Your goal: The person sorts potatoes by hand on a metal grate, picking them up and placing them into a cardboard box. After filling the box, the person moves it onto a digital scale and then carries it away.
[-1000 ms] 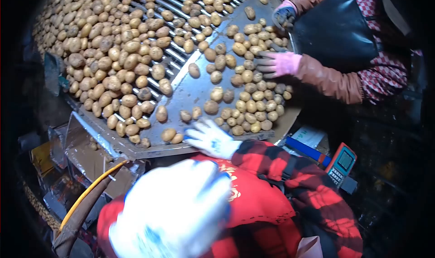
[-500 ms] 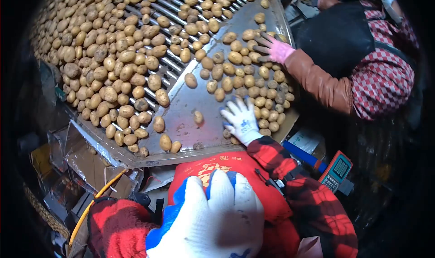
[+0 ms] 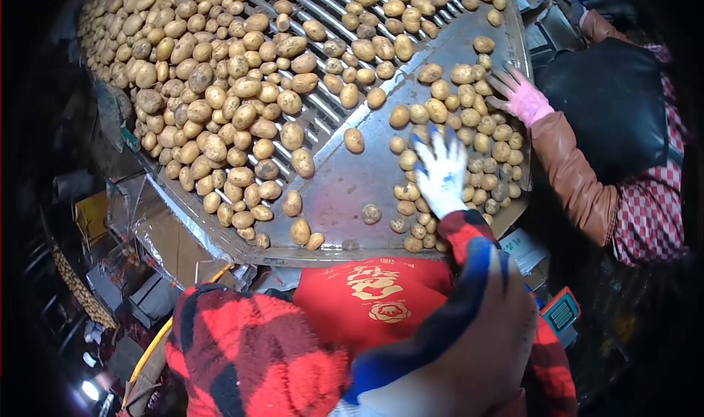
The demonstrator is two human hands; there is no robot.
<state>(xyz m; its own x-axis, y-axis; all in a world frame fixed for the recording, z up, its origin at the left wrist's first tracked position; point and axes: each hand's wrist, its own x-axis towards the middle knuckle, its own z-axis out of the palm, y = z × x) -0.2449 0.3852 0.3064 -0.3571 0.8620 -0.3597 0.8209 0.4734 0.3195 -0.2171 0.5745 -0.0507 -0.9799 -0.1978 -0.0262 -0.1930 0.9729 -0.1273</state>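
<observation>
My right hand (image 3: 443, 174), in a white knit glove with blue fingertips, lies over the potatoes (image 3: 490, 148) on the metal sorting plate (image 3: 345, 197). Its fingers are spread, pointing away from me, and close on nothing. My left hand (image 3: 455, 336), in a white and blue glove, is large and blurred close to the camera, over my red apron (image 3: 367, 278) and right forearm. Motion smears its fingers; nothing held shows in it. A single potato (image 3: 371, 213) sits on the plate left of my right hand.
Many potatoes (image 3: 213, 94) cover the slatted metal grate (image 3: 315, 124) at the left. A co-worker's pink-gloved hand (image 3: 522, 100) rests at the pile's right edge. A device with a screen (image 3: 562, 313) stands at the lower right, a yellow cable (image 3: 150, 355) at the lower left.
The view has shifted, so the plate appears further right. My right hand reaches deeper over the potatoes. My left hand has swung right, across my right forearm.
</observation>
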